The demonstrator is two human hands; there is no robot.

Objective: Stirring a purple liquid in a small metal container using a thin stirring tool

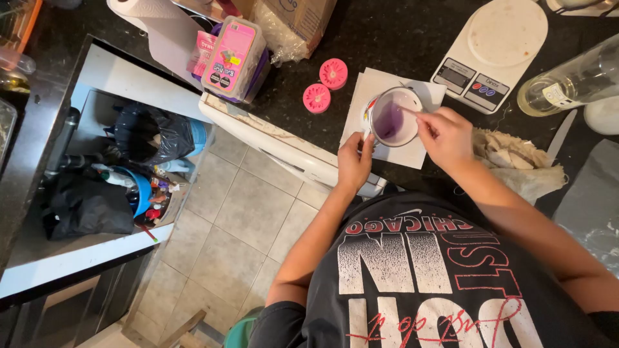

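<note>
Measuring cup (pixel 394 117) of clear plastic, holding purple liquid, stands on a white paper sheet (pixel 380 90) on the dark counter (pixel 380 38). Left hand (pixel 354 161) grips its handle, fingers closed around it. Right hand (pixel 445 134) pinches what appears to be a thin stick into the liquid; colour looks mostly even, stirring seemingly well advanced

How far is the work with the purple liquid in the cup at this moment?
Done, as it looks: purple liquid is already in the clear cup, which stands on white paper. In hand: the left hand steadies the cup while the right hand holds a thin stick in the liquid. Left, probably: two pink round moulds lie beside it, apparently unfilled.
</note>
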